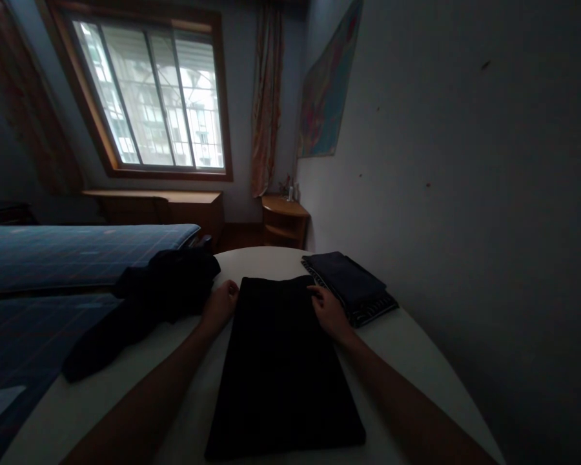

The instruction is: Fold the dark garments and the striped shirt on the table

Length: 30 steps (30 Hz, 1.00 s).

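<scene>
Black cloth (pixel 283 368) lies flat in a long folded panel on the round white table (pixel 436 387), its narrower-looking end away from the person and its near edge toward the body, between the two forearms. At its far left corner is the left hand (pixel 225 300), fingers curled in toward the thumb; whether they pinch the fabric cannot be told. Across from it, the right hand (pixel 325 307) is partly open, fingers loosely bent, with fingertips on the right edge just below the far corner. The far edge dips slightly between the hands, and the sides run down inside both wrists. White tabletop shows beyond that far edge, and in strips between each long side and the forearm. Just beside the right hand, a folded stack (pixel 351 281), dark on top with a patterned layer beneath, sits near the table's right rim. A dark, rumpled bundle (pixel 164 290) spreads along the left rim, close to the left wrist, limiting room on that side. Past it is a blue plaid bed (pixel 77 255); farther off stand a wooden desk (pixel 193 210) under the window (pixel 159 97) and a corner shelf (pixel 285 206). The wall (pixel 465 226) rises to the right.
</scene>
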{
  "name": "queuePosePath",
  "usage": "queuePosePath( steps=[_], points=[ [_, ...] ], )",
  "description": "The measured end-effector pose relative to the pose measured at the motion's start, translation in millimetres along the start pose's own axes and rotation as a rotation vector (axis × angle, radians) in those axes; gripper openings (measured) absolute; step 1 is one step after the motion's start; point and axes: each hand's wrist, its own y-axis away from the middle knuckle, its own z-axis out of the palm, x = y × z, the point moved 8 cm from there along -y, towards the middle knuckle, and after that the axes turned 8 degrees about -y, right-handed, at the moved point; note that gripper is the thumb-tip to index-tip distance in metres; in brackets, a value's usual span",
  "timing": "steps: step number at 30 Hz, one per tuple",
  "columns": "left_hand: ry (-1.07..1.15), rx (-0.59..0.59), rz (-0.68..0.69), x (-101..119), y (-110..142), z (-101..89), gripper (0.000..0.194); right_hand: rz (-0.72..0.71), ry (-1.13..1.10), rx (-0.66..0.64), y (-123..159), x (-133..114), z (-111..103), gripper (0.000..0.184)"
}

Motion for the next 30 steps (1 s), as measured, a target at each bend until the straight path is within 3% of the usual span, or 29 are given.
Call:
queuePosePath(
  steps=[3,8,13,19,21,25,30],
  points=[
    [-0.065,0.009,0.026,5.9,1.7,-4.2,0.013,-0.026,-0.002,0.024,0.0,1.8,-1.0,0.035],
    [-0.098,-0.006,-0.020,11.8,14.3,-10.3,0.033,-0.037,0.001,0.042,-1.2,4.9,-4.1,0.033],
    [-0.080,-0.065,-0.016,15.0,30.7,-8.4,0.040,-0.053,0.005,0.038,0.5,5.9,-7.5,0.037],
    [-0.148,-0.112,0.004,18.3,35.7,-8.1,0.032,-0.118,0.141,0.006,9.5,2.3,-3.2,0.038],
    [-0.193,-0.093,0.061,22.7,37.3,-7.9,0.040,-0.119,0.224,-0.029,10.5,0.6,1.7,0.040],
    [-0.394,-0.068,0.306,36.3,47.4,2.5,0.045,-0.079,0.393,-0.132,9.3,-1.3,10.6,0.041],
    [-0.452,-0.016,0.314,41.8,49.2,3.1,0.040,-0.186,0.355,-0.122,6.4,-25.6,6.0,0.044]
  ],
)
